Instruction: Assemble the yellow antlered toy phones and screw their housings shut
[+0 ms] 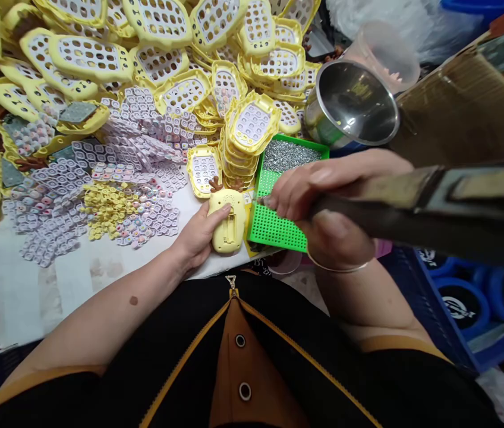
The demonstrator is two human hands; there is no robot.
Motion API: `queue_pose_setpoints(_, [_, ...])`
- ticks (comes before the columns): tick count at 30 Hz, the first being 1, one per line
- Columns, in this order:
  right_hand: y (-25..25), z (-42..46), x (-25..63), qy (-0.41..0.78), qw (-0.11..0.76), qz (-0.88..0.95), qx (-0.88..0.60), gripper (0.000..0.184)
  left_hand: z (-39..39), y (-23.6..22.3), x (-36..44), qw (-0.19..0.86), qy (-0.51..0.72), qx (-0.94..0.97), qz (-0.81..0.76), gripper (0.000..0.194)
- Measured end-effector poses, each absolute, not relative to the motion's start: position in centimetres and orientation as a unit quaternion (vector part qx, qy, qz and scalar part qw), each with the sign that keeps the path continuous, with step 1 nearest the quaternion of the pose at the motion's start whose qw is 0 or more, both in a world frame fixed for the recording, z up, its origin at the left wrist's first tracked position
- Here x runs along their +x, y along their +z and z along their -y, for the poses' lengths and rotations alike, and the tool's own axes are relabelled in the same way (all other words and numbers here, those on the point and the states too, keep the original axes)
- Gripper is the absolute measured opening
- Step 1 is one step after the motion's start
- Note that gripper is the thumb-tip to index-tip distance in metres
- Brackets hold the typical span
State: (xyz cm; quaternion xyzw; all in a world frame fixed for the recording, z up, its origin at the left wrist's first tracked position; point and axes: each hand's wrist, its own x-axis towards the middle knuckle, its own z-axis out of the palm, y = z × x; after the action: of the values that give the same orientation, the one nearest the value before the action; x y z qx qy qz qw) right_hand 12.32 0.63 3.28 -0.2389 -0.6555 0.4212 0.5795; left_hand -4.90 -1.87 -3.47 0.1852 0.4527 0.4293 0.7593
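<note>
My left hand [196, 241] is closed around the left side of a yellow toy casing [220, 239], thumb across its upper face. The casing has brown antlers at the top, small speaker holes and an uncovered battery compartment facing up. My right hand [323, 196] grips a long, dark, taped electric screwdriver [412, 208], its thin tip pointing left toward the casing. That tip is blurred, and it looks apart from the casing. Beneath the right hand lies a green perforated tray [274, 229] with many small silver screws [290, 156] in its far section.
A stack of yellow shells [252, 125] stands behind the casing. Lilac button pads [60, 178] and small yellow parts [109, 208] are heaped at left. More yellow shells [163, 24] pile up at the back. A metal pot [352, 104], cardboard box [470, 113] and blue crate [443, 321] flank the right.
</note>
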Motion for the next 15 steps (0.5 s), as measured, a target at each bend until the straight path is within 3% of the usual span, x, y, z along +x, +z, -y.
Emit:
queue_pose_setpoints(6, [-0.3,-4.3,14.5,0.290,0.683,0.608,-0.283,0.018,1.9,-3.3,-5.5,0.783,0.407,0.163,-0.441,0.057])
queue_pose_setpoints(15, [-2.5,-5.5,15.1,0.290,0.702,0.591,-0.272,0.018,1.7,-3.2,-5.3,0.781,0.417,0.151,-0.440,0.061])
